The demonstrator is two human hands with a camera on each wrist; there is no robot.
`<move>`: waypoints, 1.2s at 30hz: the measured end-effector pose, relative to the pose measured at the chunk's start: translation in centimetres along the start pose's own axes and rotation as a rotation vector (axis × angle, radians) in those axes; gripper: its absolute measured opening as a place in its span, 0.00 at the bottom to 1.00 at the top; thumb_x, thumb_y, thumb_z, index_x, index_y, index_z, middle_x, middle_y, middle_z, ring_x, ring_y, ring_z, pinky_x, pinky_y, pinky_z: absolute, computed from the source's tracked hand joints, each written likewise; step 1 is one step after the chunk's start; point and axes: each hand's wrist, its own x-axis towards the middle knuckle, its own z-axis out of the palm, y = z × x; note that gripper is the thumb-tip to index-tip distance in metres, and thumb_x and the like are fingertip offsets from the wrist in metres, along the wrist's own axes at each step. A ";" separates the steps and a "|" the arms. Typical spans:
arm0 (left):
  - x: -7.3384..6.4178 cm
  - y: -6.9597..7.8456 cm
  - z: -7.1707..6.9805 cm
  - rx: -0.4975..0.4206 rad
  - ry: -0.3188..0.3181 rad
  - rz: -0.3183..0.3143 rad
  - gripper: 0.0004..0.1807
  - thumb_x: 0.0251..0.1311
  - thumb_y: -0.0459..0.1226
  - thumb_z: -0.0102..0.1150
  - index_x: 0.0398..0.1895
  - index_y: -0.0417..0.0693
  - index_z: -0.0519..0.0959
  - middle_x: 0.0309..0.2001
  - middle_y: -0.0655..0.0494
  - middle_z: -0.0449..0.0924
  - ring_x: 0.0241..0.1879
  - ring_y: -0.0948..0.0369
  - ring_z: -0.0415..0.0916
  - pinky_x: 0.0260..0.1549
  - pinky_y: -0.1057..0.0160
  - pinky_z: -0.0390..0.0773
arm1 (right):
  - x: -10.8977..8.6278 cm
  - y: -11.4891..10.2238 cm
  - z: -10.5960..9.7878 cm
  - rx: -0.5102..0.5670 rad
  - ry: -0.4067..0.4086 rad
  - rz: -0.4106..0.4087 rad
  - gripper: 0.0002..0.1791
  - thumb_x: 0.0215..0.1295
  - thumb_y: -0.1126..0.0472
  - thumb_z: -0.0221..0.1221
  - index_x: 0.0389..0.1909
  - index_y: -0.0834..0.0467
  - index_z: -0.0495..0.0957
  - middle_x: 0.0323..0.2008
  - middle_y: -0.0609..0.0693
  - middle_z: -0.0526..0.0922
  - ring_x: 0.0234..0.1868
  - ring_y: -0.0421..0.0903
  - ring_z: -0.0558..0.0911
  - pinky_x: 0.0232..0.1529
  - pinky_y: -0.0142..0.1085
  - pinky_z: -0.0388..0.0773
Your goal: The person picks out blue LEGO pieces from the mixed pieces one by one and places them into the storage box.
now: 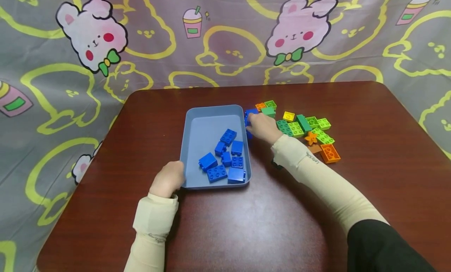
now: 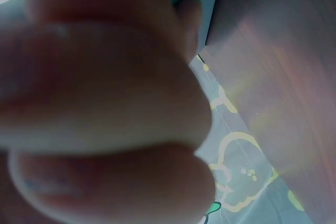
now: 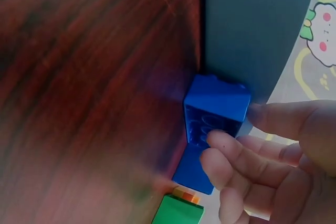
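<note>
My left hand (image 1: 168, 180) grips the near left rim of a blue-grey tray (image 1: 200, 129); in the left wrist view its curled fingers (image 2: 105, 87) fill most of the picture. Inside the tray lie several blue toy bricks (image 1: 216, 173), mostly toward the near right. Beyond its right wall, my right hand (image 1: 263, 127) reaches down to more blue bricks (image 1: 251, 112). In the right wrist view, one blue brick (image 3: 218, 98) stands against the tray wall, hollow side showing. The thumb (image 3: 283, 119) is right at its edge, and the loosely bent fingertips overlap its hollow side.
Right of the tray, a loose group holds green bricks (image 1: 284, 127), a yellow brick (image 1: 288, 116), an orange brick (image 1: 330, 153) and an orange star-shaped piece (image 1: 311, 138). A patterned cloth (image 1: 225, 53) hangs behind the brown table (image 1: 155, 127).
</note>
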 end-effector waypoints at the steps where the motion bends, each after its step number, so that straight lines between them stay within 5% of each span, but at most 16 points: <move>1: 0.0 0.0 0.0 -0.001 0.001 0.002 0.12 0.48 0.21 0.43 0.12 0.39 0.70 0.14 0.49 0.66 0.16 0.55 0.66 0.13 0.63 0.68 | 0.0 0.0 0.1 -0.008 0.002 -0.002 0.14 0.59 0.58 0.57 0.41 0.64 0.75 0.30 0.55 0.78 0.27 0.49 0.75 0.28 0.39 0.76; 14: 0.0 0.0 0.0 -0.011 0.001 0.004 0.12 0.48 0.21 0.43 0.12 0.39 0.70 0.14 0.49 0.67 0.16 0.56 0.66 0.12 0.63 0.68 | 0.1 -0.4 0.2 0.015 0.025 0.017 0.16 0.58 0.61 0.58 0.45 0.65 0.75 0.39 0.58 0.79 0.33 0.51 0.77 0.33 0.42 0.77; 20: 0.0 0.1 -0.1 -0.004 0.006 0.006 0.12 0.49 0.21 0.43 0.13 0.38 0.71 0.14 0.49 0.67 0.16 0.56 0.67 0.13 0.63 0.69 | -0.2 -0.2 0.0 -0.001 0.052 0.053 0.12 0.57 0.62 0.59 0.36 0.66 0.73 0.32 0.59 0.78 0.30 0.52 0.76 0.31 0.44 0.76; 26: -0.1 0.0 -0.2 -0.002 0.004 0.009 0.12 0.48 0.21 0.44 0.13 0.37 0.71 0.14 0.48 0.67 0.16 0.56 0.67 0.13 0.63 0.69 | -0.4 -0.1 -0.6 -0.052 0.089 0.098 0.09 0.57 0.62 0.59 0.33 0.66 0.75 0.28 0.58 0.78 0.27 0.53 0.74 0.29 0.45 0.76; 36: -0.1 -0.1 -0.1 -0.004 0.014 0.011 0.12 0.48 0.21 0.44 0.13 0.38 0.70 0.15 0.48 0.67 0.17 0.55 0.67 0.14 0.62 0.69 | -0.7 -0.6 -2.0 -0.197 0.221 0.047 0.09 0.52 0.65 0.61 0.32 0.64 0.74 0.29 0.59 0.78 0.26 0.54 0.75 0.26 0.47 0.76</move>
